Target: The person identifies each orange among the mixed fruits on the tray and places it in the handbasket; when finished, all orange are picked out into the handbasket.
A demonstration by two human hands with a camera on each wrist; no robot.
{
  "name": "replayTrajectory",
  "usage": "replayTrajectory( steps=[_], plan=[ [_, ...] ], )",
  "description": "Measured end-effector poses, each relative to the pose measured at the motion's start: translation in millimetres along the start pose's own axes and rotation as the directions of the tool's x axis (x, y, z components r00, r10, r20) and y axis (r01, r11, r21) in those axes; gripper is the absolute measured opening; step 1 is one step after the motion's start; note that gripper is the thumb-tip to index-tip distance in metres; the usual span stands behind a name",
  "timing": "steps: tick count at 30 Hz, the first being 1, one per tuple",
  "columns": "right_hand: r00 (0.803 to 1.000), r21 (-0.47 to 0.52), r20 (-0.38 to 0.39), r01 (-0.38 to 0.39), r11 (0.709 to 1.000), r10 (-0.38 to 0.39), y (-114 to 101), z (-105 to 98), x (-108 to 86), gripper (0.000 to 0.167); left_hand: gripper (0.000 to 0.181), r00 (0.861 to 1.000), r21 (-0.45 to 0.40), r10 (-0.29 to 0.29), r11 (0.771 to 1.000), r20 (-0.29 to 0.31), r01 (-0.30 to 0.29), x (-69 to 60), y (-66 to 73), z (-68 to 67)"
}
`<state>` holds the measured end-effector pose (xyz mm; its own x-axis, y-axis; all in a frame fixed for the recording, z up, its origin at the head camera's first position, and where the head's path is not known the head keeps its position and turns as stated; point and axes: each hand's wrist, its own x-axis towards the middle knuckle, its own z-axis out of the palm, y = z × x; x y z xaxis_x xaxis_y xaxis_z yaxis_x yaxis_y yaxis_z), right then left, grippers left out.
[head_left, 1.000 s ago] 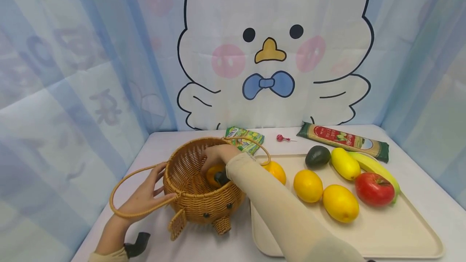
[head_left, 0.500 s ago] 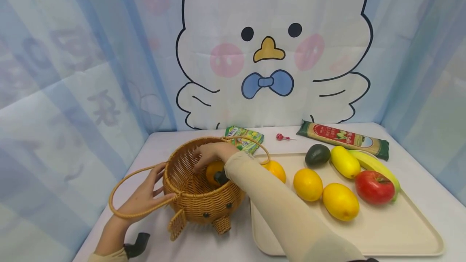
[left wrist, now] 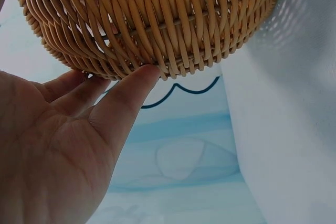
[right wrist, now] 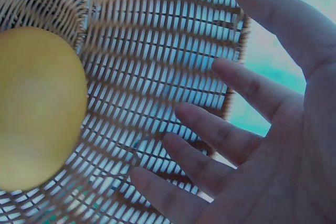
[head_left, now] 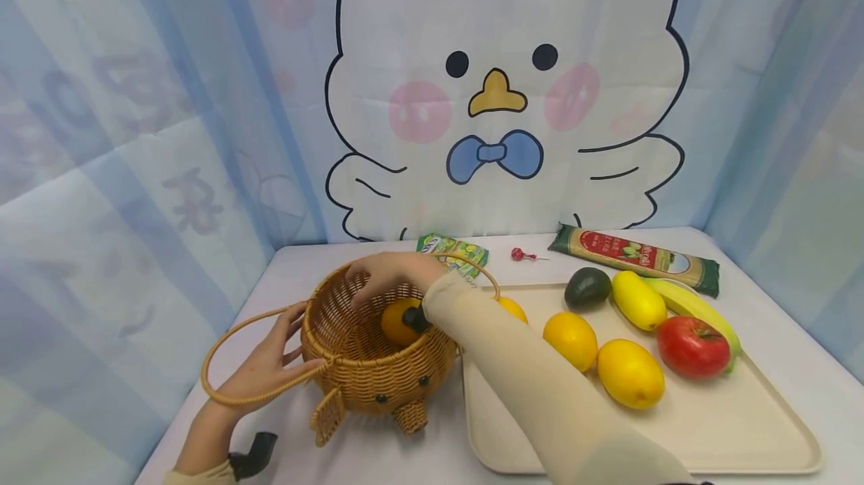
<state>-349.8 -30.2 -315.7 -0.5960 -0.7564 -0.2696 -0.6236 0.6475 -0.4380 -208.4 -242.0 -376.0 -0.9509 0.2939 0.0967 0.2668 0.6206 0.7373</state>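
Observation:
A brown wicker basket [head_left: 378,372] with an animal face stands on the left of the table. One orange-yellow round fruit [head_left: 400,321] lies inside it, large in the right wrist view. My left hand [head_left: 273,357] touches the basket's left rim with fairly straight, spread fingers and thumb; a handle loop [head_left: 223,391] crosses over that hand. In the left wrist view, the thumb [left wrist: 131,90] rests at the rim, and the other fingertips are partly hidden. My right hand [head_left: 388,275] is over the basket opening, fingers spread and holding nothing, apart from the fruit.
Right of the basket, a cream tray [head_left: 742,440] bears an avocado [head_left: 587,288], a red apple [head_left: 693,346], a banana [head_left: 702,312] and several yellow and orange fruits. Behind lie a green packet [head_left: 454,252], a lollipop [head_left: 523,254] and a long noodle pack [head_left: 634,258].
My right hand has come away from the orange-yellow fruit, leaving it in the basket, and risen towards the rim. My left hand keeps its place on the basket.

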Motion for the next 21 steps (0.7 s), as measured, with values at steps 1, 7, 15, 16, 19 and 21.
replayTrajectory(
  steps=[1,7,15,16,19,21],
  plan=[
    [1.000,0.011,0.000,0.005,1.000,-0.005,0,-1,-1.4,0.059,0.086,1.000,0.000,-0.002,1.000,0.000,0.002,-0.1,0.1,-0.1],
    [1.000,0.021,-0.016,0.015,1.000,-0.014,-2,-5,-7.4,0.059,0.086,1.000,-0.007,-0.013,1.000,0.005,0.013,0.0,-1.0,-0.6],
    [0.999,0.006,-0.029,0.016,1.000,-0.016,-2,-7,-12.8,0.059,0.086,1.000,-0.010,-0.010,1.000,0.008,0.010,0.9,-1.9,-0.2],
    [0.999,0.008,-0.029,0.018,1.000,-0.018,-2,-8,-13.6,0.059,0.085,1.000,-0.011,-0.008,1.000,0.008,0.008,0.9,-1.7,-0.1],
    [0.999,0.014,-0.032,0.027,1.000,-0.027,-2,-9,-16.8,0.058,0.085,1.000,-0.013,-0.005,1.000,0.008,0.005,0.8,-1.0,-0.1],
    [0.999,0.014,-0.035,0.035,0.999,-0.034,-1,-10,-18.1,0.058,0.085,1.000,-0.015,-0.006,1.000,0.009,0.006,0.7,-0.8,-0.1]
  ],
)
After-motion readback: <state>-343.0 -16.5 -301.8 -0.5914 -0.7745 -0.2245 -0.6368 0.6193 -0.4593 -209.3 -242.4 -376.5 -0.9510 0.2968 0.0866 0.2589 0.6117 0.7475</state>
